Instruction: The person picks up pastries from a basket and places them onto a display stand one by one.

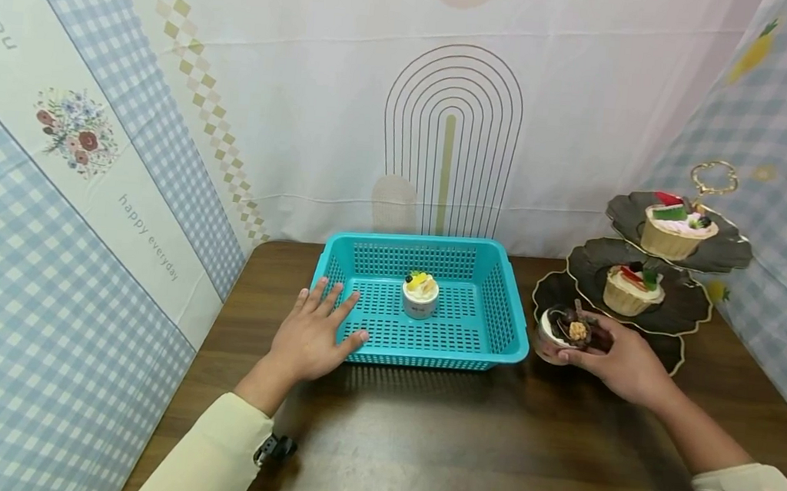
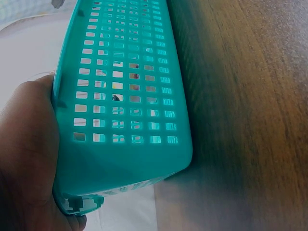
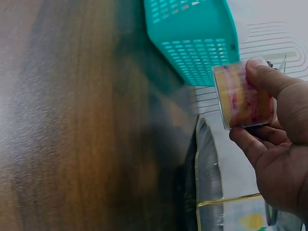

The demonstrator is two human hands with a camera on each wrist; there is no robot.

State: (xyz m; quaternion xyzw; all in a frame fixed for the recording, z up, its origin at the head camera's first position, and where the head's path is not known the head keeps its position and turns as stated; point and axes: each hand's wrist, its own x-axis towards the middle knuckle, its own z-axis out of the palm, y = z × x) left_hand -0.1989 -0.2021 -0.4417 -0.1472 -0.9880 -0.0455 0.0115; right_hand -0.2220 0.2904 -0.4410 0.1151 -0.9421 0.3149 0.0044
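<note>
My right hand (image 1: 623,361) grips a clear dessert cup (image 1: 552,343) between thumb and fingers, just right of the basket. Chocolate pieces and a nutty lump top the cup, and the right wrist view shows its layered cake (image 3: 243,96) with red fruit through the side. The left hand (image 1: 313,335) rests on the left rim of a turquoise plastic basket (image 1: 516,317), fingers spread and straight. Inside the basket stands a small white cup dessert (image 1: 420,298) with yellow fruit and cream on top.
A three-tier dark stand (image 1: 582,264) with gold edges is at the right. Its top tier bears a fruit tart (image 1: 675,237), its middle tier another tart (image 1: 628,295). The wooden table (image 1: 419,448) meets a patterned cloth backdrop (image 1: 293,114) behind.
</note>
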